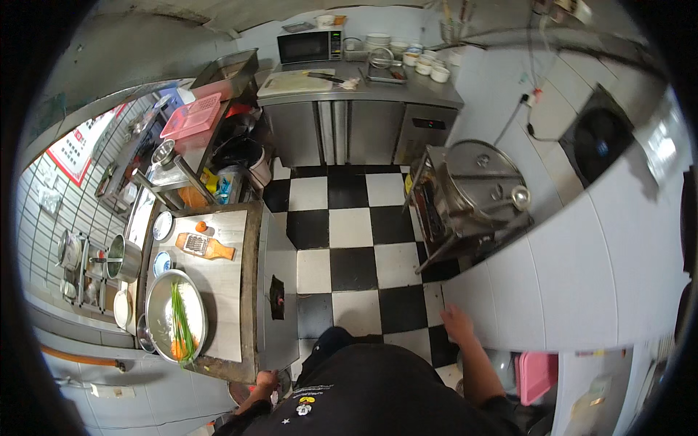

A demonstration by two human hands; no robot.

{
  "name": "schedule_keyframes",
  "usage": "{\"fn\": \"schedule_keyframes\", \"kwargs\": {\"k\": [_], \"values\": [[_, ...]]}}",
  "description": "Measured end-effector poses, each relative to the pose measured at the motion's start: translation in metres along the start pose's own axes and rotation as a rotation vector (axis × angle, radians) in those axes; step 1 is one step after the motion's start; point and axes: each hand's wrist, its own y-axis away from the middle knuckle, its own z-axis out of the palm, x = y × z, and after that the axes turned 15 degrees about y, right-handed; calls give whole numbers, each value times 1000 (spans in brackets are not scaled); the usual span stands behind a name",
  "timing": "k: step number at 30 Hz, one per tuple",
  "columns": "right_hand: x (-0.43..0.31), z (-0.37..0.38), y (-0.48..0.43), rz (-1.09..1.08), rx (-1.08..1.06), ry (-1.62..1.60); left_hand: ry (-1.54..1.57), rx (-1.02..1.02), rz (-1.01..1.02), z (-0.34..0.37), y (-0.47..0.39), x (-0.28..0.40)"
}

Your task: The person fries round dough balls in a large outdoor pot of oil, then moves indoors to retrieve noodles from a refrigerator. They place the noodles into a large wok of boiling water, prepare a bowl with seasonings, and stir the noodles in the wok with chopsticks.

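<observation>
My left hand [267, 380] hangs low by the near corner of the tiled counter [232, 294]; I cannot make out its fingers well. On that counter a steel bowl [158, 305] holds long green scallions [180, 313], something white and some shredded orange vegetable [179, 350]. A wooden-framed grater [204, 246] lies farther along, with a carrot piece [201, 226] beside it. Two small dishes, one a blue-and-white bowl [162, 264], stand along the counter's left side. My right hand [457, 324] is held out beside the end of a white tiled partition [523, 289], its grip unclear.
A checkered floor [351, 229] runs to a steel worktable [360, 90] bearing a cutting board [292, 82], a knife [325, 77], stacked bowls and a microwave [310, 47]. At right stands a large lidded steel pot [482, 177] with a ladle [519, 199]. Pink trays [537, 377] sit behind the partition.
</observation>
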Motion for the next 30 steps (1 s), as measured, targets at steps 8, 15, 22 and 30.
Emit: {"fn": "schedule_keyframes", "kwargs": {"k": [8,15,22,30], "values": [[-250,-131,-314,-463,106,-194,-135,50,175,2,-157,82],[-253,-68,-467,-127,-404,-554,-388,163,255,-143,-371,283],[-295,-186,-674,88,-414,-1115,527,366,247,-291,-503,591],[-561,-325,-940,-196,-502,-1699,777,258,165,-308,-545,757]]}}
